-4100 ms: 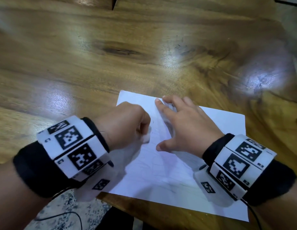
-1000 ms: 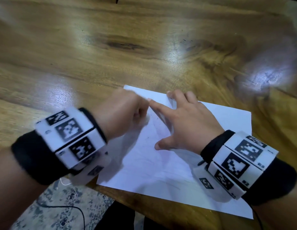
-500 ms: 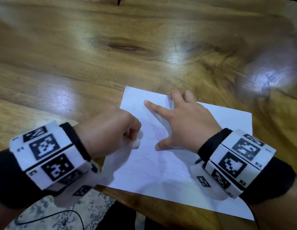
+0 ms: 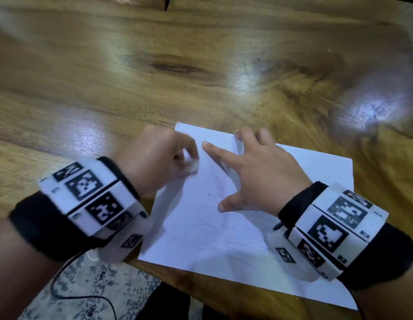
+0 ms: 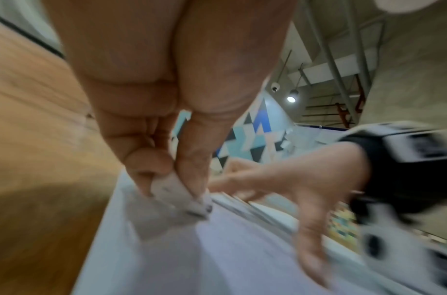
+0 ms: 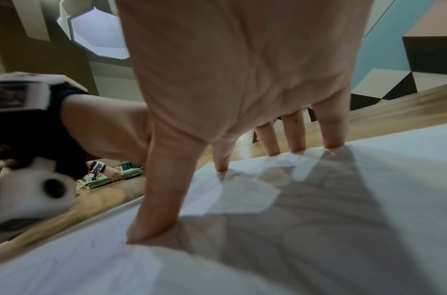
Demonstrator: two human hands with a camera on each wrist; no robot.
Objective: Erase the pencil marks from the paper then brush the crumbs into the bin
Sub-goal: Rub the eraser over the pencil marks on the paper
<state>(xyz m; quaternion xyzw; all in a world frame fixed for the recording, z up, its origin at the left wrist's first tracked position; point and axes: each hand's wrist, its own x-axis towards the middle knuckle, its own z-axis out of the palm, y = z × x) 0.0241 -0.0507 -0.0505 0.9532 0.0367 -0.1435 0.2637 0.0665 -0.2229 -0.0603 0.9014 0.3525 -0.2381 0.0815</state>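
Left hand (image 4: 159,155) pinches a white eraser (image 4: 192,166) on the paper (image 4: 201,227) (blurred); right hand (image 4: 258,179), fingers splayed flat at three o'clock, presses it to the bench (image 4: 108,88).

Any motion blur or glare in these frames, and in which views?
Head: left hand and eraser smeared, glare patches on the table. Left wrist: blurred throughout. Right wrist: right hand fairly sharp, its shadows across the paper.
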